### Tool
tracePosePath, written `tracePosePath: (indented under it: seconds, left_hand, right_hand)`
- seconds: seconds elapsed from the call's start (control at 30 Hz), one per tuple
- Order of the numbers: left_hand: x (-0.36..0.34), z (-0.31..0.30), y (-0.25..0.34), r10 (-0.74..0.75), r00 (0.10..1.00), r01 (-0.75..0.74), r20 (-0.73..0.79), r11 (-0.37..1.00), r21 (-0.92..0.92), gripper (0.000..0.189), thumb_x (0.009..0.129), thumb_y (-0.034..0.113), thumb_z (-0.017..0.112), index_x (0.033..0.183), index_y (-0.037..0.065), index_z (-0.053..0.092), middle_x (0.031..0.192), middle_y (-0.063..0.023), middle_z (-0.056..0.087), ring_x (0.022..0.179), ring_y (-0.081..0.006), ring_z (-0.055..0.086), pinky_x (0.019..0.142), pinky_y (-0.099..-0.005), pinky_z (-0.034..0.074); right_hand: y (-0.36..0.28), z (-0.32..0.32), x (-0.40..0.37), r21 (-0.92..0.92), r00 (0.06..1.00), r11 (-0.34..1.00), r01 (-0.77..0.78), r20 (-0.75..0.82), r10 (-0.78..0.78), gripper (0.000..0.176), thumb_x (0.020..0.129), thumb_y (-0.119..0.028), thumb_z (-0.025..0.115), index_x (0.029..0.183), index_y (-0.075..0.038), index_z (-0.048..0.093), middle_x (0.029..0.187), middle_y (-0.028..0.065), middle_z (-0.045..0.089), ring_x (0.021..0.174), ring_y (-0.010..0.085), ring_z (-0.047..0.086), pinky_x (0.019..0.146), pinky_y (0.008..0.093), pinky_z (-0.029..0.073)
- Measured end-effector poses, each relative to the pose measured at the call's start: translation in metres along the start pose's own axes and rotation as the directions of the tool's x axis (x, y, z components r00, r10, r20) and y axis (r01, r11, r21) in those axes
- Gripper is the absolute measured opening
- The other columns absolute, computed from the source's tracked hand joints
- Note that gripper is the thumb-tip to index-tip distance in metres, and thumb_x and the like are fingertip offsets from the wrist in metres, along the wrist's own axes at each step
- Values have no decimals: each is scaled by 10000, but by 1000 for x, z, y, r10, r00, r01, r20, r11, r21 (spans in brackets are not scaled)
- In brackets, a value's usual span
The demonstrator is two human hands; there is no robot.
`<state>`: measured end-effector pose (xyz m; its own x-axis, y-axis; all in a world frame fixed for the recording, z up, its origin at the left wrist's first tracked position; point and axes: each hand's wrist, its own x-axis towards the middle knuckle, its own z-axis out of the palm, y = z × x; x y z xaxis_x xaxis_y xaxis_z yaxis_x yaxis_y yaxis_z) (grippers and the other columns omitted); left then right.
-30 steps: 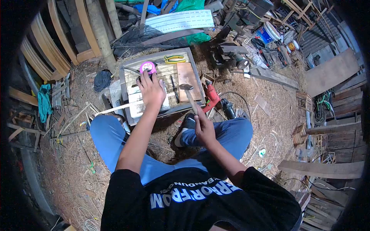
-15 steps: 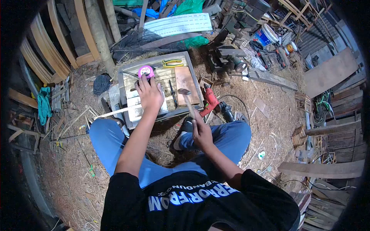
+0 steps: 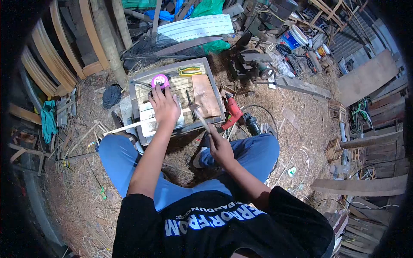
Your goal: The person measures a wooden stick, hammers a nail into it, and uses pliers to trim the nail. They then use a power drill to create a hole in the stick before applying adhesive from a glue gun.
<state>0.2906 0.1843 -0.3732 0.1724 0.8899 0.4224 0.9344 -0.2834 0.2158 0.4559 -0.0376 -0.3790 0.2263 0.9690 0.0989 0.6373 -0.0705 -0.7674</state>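
My left hand [image 3: 164, 106] lies palm down with its fingers stretched forward over the low work table. Its fingertips are at a pink tape measure [image 3: 159, 80]; whether they touch it is hard to tell. Beneath the hand runs a thin wooden strip [image 3: 124, 127], crossing a pale white block [image 3: 149, 127]. My right hand [image 3: 221, 148] is wrapped round the handle of a hammer [image 3: 201, 120], whose head is low over the table near the strip's right end. A dark pen-like tool [image 3: 188, 97] and a brown board [image 3: 205, 95] lie beside it.
Yellow-handled pliers [image 3: 189, 71] lie at the back of the work table [image 3: 137, 77]. A red drill [image 3: 233, 112] rests off its right edge, with a cable behind. Wood scraps and shavings cover the ground. A bucket [image 3: 294, 38] stands at the back right; curved wooden frames [image 3: 55, 56] lean left.
The hammer has swung down and left, from above the brown board to near the strip's right end. My left hand stays in place on the work. The view has shifted slightly.
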Motion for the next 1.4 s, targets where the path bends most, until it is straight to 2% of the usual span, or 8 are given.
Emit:
tracePosePath:
  seconds: [0.13, 0.17, 0.4, 0.43, 0.63, 0.97, 1.1, 1.4]
  left_hand:
    - [-3, 0, 0, 1, 1000, -1, 10, 1000, 3, 537, 1041, 324, 529, 1472, 4, 513, 1599, -282, 375, 1534, -440, 284, 1257, -631, 183]
    - [-4, 4, -2, 11, 1000, -11, -8, 1000, 4, 538, 1039, 325, 533, 1471, 5, 513, 1596, -282, 377, 1534, -439, 285, 1256, -632, 183]
    - [-3, 1, -2, -1, 1000, 1, 11, 1000, 6, 541, 1043, 322, 522, 1489, 15, 498, 1607, -278, 368, 1541, -437, 271, 1260, -629, 172]
    - [-4, 0, -3, 3, 1000, -3, 10, 1000, 3, 544, 1043, 322, 521, 1491, 15, 496, 1609, -277, 367, 1542, -437, 269, 1261, -628, 170]
    - [-1, 0, -2, -24, 999, 25, 32, 1000, -8, 546, 1047, 320, 510, 1497, 11, 492, 1621, -278, 356, 1550, -439, 256, 1269, -624, 159]
    - [-4, 4, 0, 2, 1000, -2, -14, 1000, -20, 522, 1026, 299, 551, 1456, 4, 521, 1583, -278, 373, 1532, -434, 282, 1255, -625, 184]
    - [-1, 0, 0, -12, 1000, 12, -17, 1000, -12, 511, 1034, 298, 536, 1451, 4, 525, 1581, -278, 375, 1520, -441, 296, 1253, -624, 183]
    - [-3, 1, 0, -23, 999, 23, -29, 1000, -15, 498, 1028, 296, 548, 1433, 8, 515, 1590, -272, 364, 1513, -440, 297, 1244, -624, 194]
  right_hand:
    - [-17, 0, 4, 61, 957, 977, 206, -220, -188, 562, 1079, -189, 564, 1618, -250, 421, 1095, 300, 707, 937, 486, 712, 793, 514, 567]
    - [-31, -18, 5, -75, 953, 969, -235, 179, 245, 522, 1085, -174, 558, 1597, -212, 462, 1236, 273, 698, 1081, 473, 700, 884, 461, 575]
    - [10, 13, 2, 196, 985, 979, 63, -169, -30, 453, 1100, -210, 546, 1549, -153, 524, 1311, 285, 676, 1190, 449, 678, 975, 431, 556]
    - [-4, -5, 8, 97, 913, 924, -369, 222, 341, 458, 1106, -214, 547, 1555, -130, 519, 1419, 263, 641, 1304, 377, 655, 1061, 388, 514]
    - [30, 20, 2, 392, 972, 892, -225, 33, 231, 448, 1118, -214, 531, 1532, -44, 526, 1436, 225, 656, 1343, 275, 636, 1107, 346, 472]
    - [-1, -4, 6, 75, 969, 974, -212, 145, 200, 511, 1073, -218, 554, 1578, -234, 478, 1112, 324, 707, 1022, 507, 688, 854, 559, 562]
    - [-10, -3, 5, 50, 998, 998, -44, -51, 47, 526, 1071, -254, 559, 1588, -252, 460, 908, 296, 709, 832, 510, 692, 738, 600, 531]
    - [-31, -26, 9, -248, 990, 967, -60, 111, 90, 562, 1065, -282, 563, 1609, -289, 423, 817, 270, 691, 744, 491, 684, 676, 597, 520]
